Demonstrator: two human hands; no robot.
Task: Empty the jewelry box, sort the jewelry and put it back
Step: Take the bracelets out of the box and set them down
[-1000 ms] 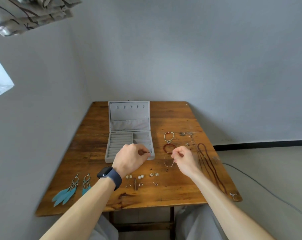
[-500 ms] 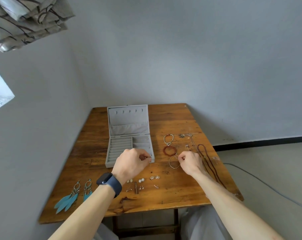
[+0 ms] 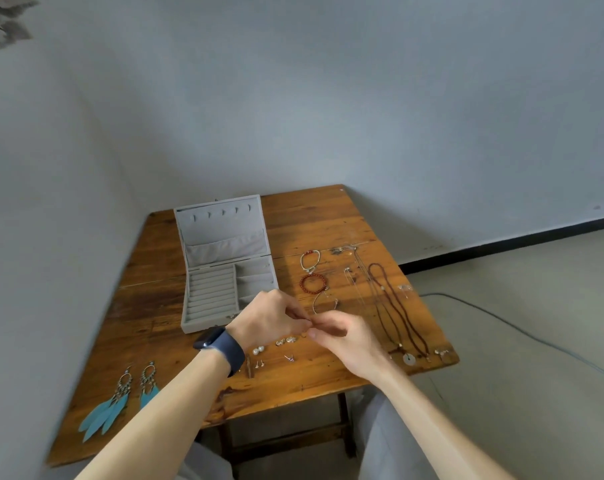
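Jewelry box (image 3: 224,233) open on wooden table (image 3: 155,327), red bracelet (image 3: 313,283) just right of it, left hand (image 3: 269,317) and right hand (image 3: 349,341) curled, fingertips meeting near box's near right corner, cannot tell whether they pinch anything

Wooden table (image 3: 321,216), set in a wall corner. Open grey jewelry box (image 3: 224,271) at back left, lid tilted back. Pair of blue feather earrings (image 3: 120,400) side by side at front left. Pearl studs (image 3: 258,349) and small silver earrings (image 3: 286,340) near front middle. Right of the box, in a column: cord bracelet (image 3: 309,261), red bead bracelet (image 3: 313,283), thin silver bracelet (image 3: 323,303). Further right, thin silver chains (image 3: 357,271), then a long brown bead necklace (image 3: 397,313) running to the front edge, pale disc pendant (image 3: 410,359) at its end.
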